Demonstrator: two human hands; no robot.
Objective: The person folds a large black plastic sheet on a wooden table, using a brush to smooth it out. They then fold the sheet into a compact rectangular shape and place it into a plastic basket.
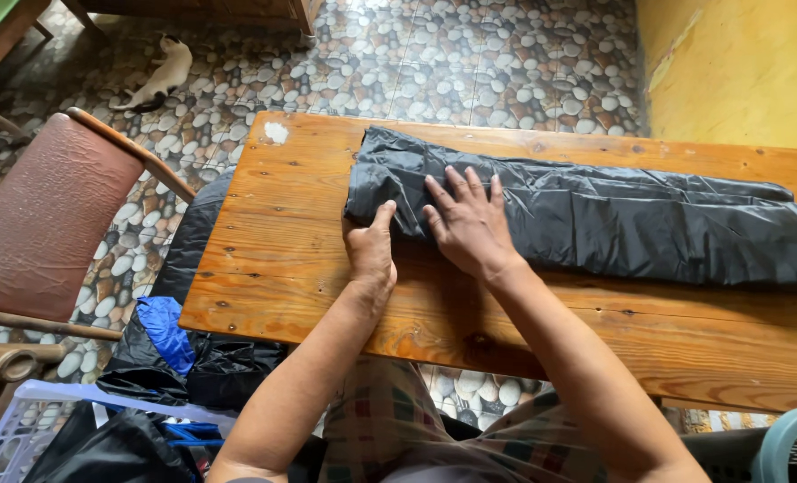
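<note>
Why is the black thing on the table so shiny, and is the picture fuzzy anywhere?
Head view: soft daylight glints off the wrinkled black garment; both hands, left hand and right hand, look sharp; faint shadows under the arms; table edges bend slightly from the wide lens.

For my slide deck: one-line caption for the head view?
Right hand flat on folded black garment, left hand at its edge, on wooden table.

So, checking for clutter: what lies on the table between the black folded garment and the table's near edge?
Head view: only the left hand and right wrist; otherwise bare wooden table beside the black garment.
</note>
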